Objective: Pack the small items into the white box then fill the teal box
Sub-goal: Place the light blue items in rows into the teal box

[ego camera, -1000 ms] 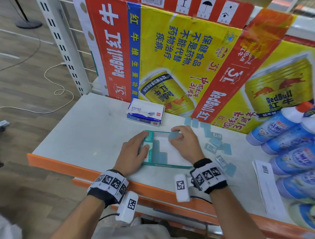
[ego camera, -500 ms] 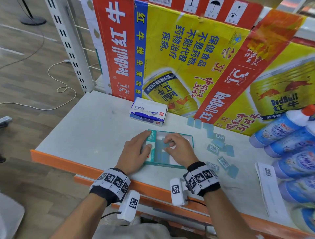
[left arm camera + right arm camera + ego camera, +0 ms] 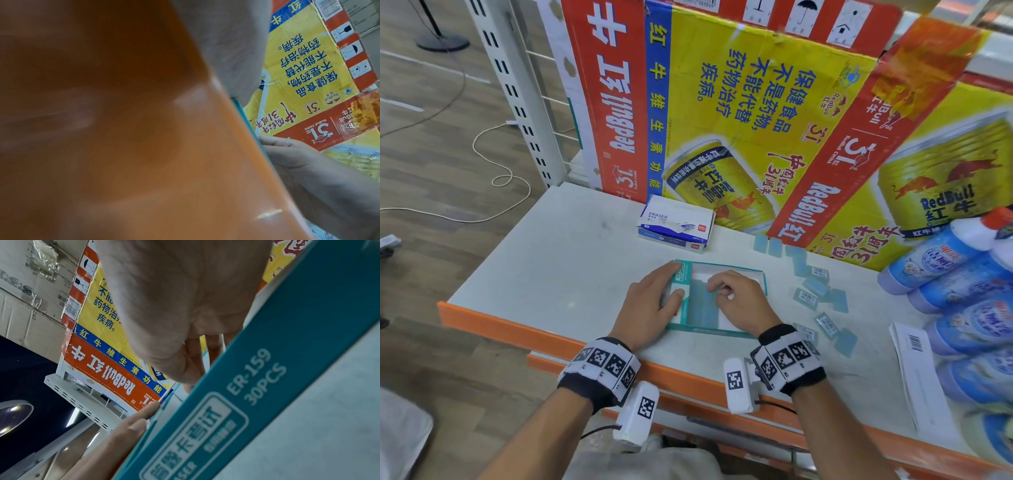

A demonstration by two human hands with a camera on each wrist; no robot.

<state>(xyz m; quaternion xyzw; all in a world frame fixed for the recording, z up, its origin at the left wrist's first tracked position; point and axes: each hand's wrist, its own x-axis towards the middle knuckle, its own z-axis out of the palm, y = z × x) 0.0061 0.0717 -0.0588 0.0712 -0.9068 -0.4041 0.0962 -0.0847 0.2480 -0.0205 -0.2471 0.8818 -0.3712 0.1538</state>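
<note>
The open teal box [image 3: 722,334] lies flat near the table's front edge; its side reads "ER-159 30PCS" in the right wrist view [image 3: 267,369]. Small blue erasers [image 3: 700,308] line its left part. My left hand [image 3: 650,305] rests against the box's left wall with straight fingers, thumb on the rim. My right hand [image 3: 739,301] is inside the box, its curled fingers pinching a blue eraser [image 3: 709,296] against the packed row. Behind stands the closed white eraser box [image 3: 674,224]. Several loose blue erasers [image 3: 815,287] lie right of the teal box.
Large Red Bull cardboard sheets [image 3: 756,120] wall off the back of the table. Blue cleaner bottles [image 3: 945,260] lie at the right, with a barcoded paper [image 3: 917,363] in front. The table has an orange front edge [image 3: 517,329].
My right hand has carried a blue eraser from the box's far edge down into the box, toward the left row. The left hand has stayed on the box's left wall.
</note>
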